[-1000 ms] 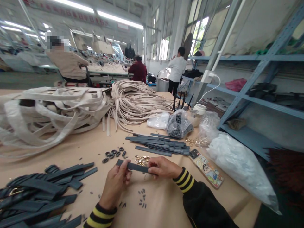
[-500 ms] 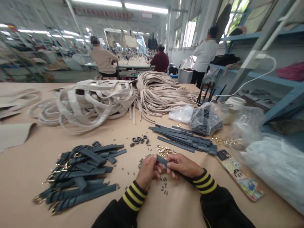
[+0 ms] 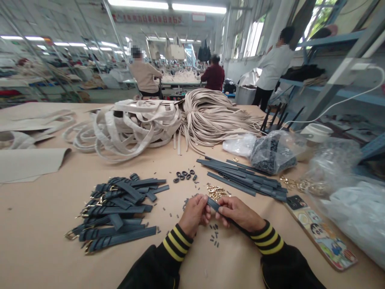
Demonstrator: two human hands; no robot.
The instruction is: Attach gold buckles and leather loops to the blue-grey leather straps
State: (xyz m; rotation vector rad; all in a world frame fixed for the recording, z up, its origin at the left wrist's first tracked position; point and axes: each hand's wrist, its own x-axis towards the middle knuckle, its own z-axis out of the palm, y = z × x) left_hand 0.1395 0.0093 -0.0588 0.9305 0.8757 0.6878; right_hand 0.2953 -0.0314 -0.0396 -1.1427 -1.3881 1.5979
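Observation:
A dark blue-grey strap (image 3: 213, 204) is stretched between my two hands over the middle of the table. My left hand (image 3: 195, 212) pinches one end of it between thumb and fingers. Closed on the strap a little further along is my right hand (image 3: 239, 212), and the rest of the strap runs under that palm. Just behind the hands lies a heap of gold buckles (image 3: 217, 192). Small dark pieces (image 3: 214, 235) are scattered below and beside them. Several dark strap loops (image 3: 185, 176) sit farther back.
On the left is a pile of dark straps with gold buckles (image 3: 117, 212). Loose dark strips (image 3: 243, 176) lie at right, near a patterned phone (image 3: 321, 233) and plastic bags (image 3: 273, 150). Beige straps (image 3: 207, 116) are heaped behind. Several people stand or sit beyond the table.
The whole view has shifted, so everything appears farther right. Both hands keep their hold on the strap, with hardly any change in pose.

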